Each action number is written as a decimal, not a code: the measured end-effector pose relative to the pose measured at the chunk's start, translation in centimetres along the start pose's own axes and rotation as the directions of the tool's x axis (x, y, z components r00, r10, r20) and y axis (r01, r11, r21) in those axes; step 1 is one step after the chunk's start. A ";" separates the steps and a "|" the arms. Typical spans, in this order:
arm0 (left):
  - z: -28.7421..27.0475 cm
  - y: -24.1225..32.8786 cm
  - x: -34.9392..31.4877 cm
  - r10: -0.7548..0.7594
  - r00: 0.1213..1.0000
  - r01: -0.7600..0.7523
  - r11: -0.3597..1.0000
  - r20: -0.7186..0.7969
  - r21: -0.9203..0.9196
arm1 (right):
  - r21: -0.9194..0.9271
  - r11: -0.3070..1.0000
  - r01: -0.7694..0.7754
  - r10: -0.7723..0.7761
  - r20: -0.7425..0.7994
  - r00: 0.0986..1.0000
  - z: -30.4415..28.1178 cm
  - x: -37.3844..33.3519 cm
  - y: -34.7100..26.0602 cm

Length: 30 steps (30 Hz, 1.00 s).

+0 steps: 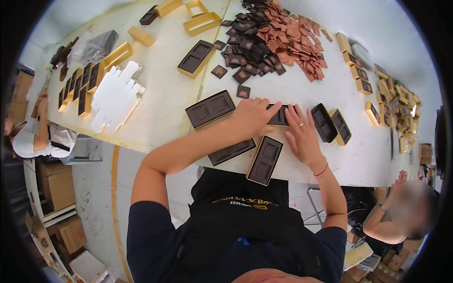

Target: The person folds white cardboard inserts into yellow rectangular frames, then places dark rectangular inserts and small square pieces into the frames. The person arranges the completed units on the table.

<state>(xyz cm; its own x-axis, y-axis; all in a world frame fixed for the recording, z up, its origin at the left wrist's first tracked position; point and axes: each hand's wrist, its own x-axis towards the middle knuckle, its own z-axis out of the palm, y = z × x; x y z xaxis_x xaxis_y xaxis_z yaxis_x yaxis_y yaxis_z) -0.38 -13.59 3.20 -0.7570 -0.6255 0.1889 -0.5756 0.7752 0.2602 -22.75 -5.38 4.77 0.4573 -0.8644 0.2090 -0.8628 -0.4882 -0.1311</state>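
Dark brown, the tray [279, 117] is set on the white table [165, 61], its left end overlapped by the left hand [255, 115], whose grip cannot be told. Its right end is overlapped by the right hand [303, 135], held open with fingers extended; beyond, brown and copper squares [271, 42] are heaped.

Navy short-sleeved shirt [147, 231]; black apron [245, 217] with yellow-and-white lettering [246, 202]; red cord [322, 170] around the right wrist.
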 end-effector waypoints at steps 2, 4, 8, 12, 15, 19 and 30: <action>-1.5 -0.9 0.2 -0.013 0.994 0.002 0.995 -0.105 -0.100 | -0.053 0.998 -0.017 0.019 0.022 1.000 -0.5 0.0 -0.3; -4.7 -3.3 2.2 -0.177 0.966 0.117 0.949 -0.188 -0.293 | -0.037 0.999 -0.027 0.025 -0.044 0.999 -0.6 -0.3 0.1; -7.8 -18.5 5.0 -0.258 0.757 0.335 0.942 -0.600 0.017 | 0.067 0.950 -0.306 0.305 -0.433 0.849 -2.0 -3.6 2.0; -4.9 -31.5 4.4 -0.464 0.827 0.507 0.859 -0.318 0.066 | 0.048 0.899 -0.435 0.407 -0.458 0.791 -1.1 -7.7 4.6; -4.0 -31.6 4.2 -0.450 0.787 0.501 0.865 -0.421 0.011 | 0.166 0.881 -0.443 0.467 -0.464 0.753 0.4 -8.7 4.5; -5.9 -28.3 3.9 -0.350 0.743 0.355 0.929 -0.570 -0.107 | 0.457 0.744 -0.487 0.650 -0.328 0.685 -0.7 -9.0 5.1; -1.1 -3.7 9.8 0.088 0.994 -0.103 0.923 -0.058 -0.371 | 0.632 0.592 -0.500 0.698 -0.091 0.711 -5.1 -8.8 5.9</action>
<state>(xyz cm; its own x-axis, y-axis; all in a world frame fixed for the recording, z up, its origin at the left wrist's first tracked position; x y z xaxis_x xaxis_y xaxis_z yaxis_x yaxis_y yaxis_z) -5.28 -22.70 5.15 -0.7857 -0.5587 0.2655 -0.3380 0.7472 0.5722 -32.94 -0.07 7.12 -0.2965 -0.9439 0.1454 -0.6030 0.0670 -0.7949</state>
